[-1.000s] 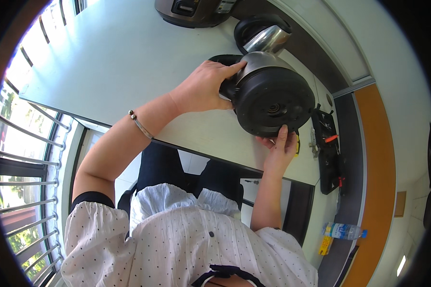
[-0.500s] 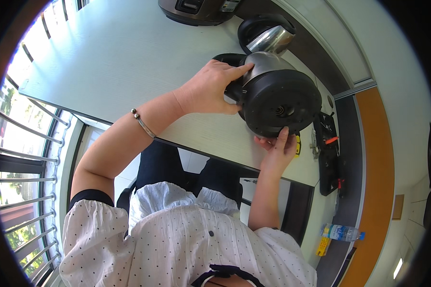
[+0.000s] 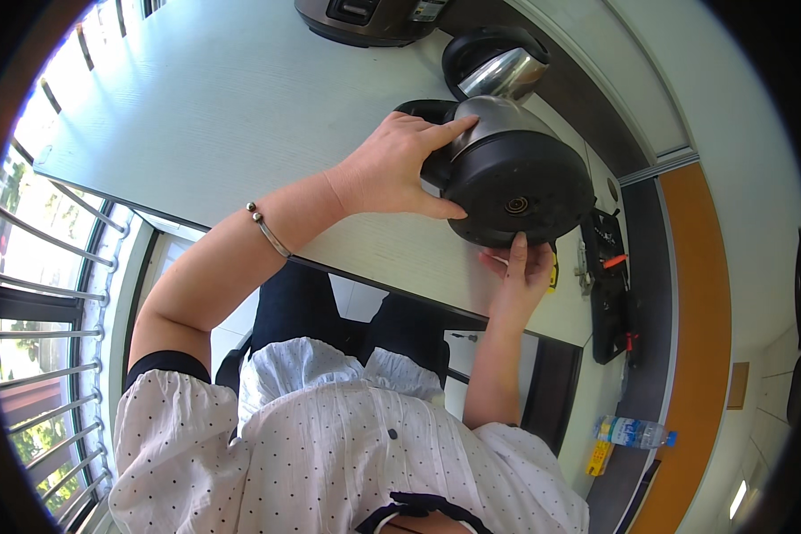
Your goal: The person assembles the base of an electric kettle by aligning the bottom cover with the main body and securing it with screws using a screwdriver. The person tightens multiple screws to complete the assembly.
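An electric kettle point(image 3: 498, 116) of brushed steel is tipped over above the table, its round black base point(image 3: 552, 182) facing me. A ringed connector sits in the middle of that base. My left hand point(image 3: 409, 165) grips the kettle from the left beside its black handle point(image 3: 427, 110), index finger along the steel and thumb on the base's edge. From below, my right hand point(image 3: 523, 267) holds the base's near rim, thumb on the black face; its other fingers are partly hidden. Right behind is a second shiny steel vessel point(image 3: 505, 75) with a black part.
The pale table point(image 3: 222, 116) carries a rice cooker-like appliance point(image 3: 369, 20) at the back. To the right lie a black tool case point(image 3: 607, 311) with red-handled tools and a yellow-and-black item point(image 3: 554, 269). A water bottle point(image 3: 634, 432) and a yellow box point(image 3: 600, 458) are at lower right.
The kettle's base has tilted and shifted slightly up and left, showing its connector face-on. My left thumb has come onto the base's edge; my right hand has moved slightly with the base.
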### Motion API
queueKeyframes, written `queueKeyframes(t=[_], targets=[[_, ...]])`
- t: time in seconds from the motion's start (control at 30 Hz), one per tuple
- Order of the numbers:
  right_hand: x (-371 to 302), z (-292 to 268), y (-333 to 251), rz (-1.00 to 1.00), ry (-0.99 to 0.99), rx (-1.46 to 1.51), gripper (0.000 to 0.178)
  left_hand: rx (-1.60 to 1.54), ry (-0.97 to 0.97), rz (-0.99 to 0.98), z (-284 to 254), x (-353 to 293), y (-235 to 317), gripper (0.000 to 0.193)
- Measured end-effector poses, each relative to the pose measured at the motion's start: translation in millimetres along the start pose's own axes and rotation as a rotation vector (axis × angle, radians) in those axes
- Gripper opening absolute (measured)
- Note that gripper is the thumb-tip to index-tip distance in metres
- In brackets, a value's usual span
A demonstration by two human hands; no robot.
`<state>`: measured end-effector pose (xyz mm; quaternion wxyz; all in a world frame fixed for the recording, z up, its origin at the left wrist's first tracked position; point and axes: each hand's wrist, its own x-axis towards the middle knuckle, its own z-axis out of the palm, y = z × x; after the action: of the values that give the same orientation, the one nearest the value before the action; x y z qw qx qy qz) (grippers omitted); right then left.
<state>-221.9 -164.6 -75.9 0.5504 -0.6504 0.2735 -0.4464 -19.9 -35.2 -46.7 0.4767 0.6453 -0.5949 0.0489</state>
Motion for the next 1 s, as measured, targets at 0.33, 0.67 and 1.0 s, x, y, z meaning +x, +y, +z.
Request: queueKeyframes(t=[0.33,0.67,1.0], targets=[[11,-7,-15,-0.737,-0.093,-0.734,0.091,0.001,0.005,0.025,1,0,2,0.095],[27,4,-31,-0.862,-0.178,-0.837,0.121,-0.02,0.066,0.08,2,-2,-2,0.089],[33,10,-36,-0.914,-0.148,-0.884,0.121,-0.013,0.092,0.072,5,-2,-6,0.09]])
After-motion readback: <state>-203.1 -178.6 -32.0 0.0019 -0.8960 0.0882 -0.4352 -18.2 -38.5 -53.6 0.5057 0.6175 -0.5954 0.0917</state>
